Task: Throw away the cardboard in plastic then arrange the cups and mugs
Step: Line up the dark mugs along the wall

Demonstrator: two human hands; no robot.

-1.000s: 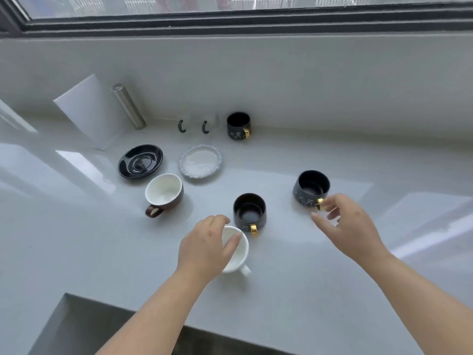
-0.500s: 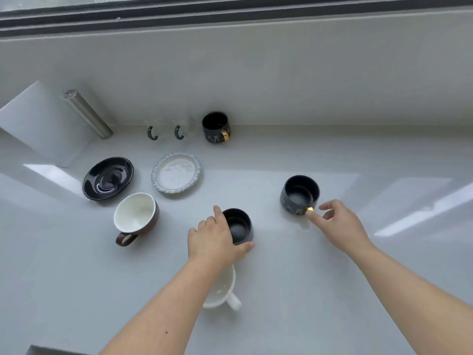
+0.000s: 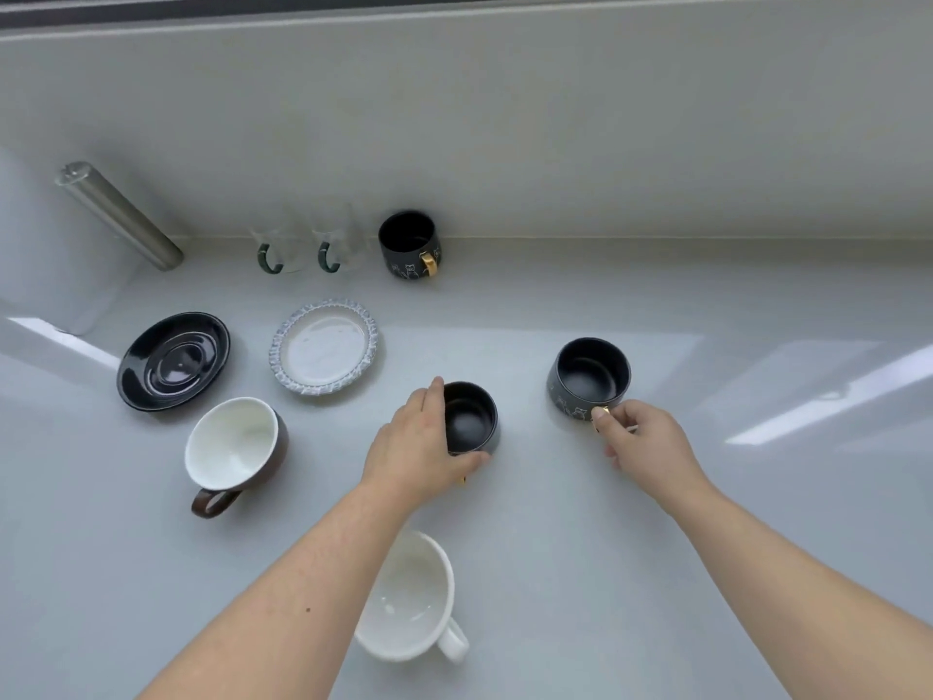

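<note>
My left hand [image 3: 421, 447] wraps around the left side of a black mug [image 3: 472, 419] in the middle of the white counter [image 3: 656, 573]. To the right, my right hand [image 3: 641, 437] pinches the gold handle of a second black mug [image 3: 590, 378]. A third black mug with a gold handle [image 3: 409, 245] stands by the back wall, beside two clear glass mugs with green handles [image 3: 308, 245]. A white mug [image 3: 409, 598] sits near me, partly under my left forearm. A brown mug with a white inside [image 3: 235, 449] stands at the left.
A black saucer [image 3: 174, 361] and a white saucer with a blue rim [image 3: 325, 346] lie left of centre. A steel cylinder [image 3: 118, 217] leans against the back wall at the left. The wall runs along the counter's far edge.
My left hand left the white mug and closed on the middle black mug. My right hand reached the right mug's gold handle and pinched it. The view tilted down.
</note>
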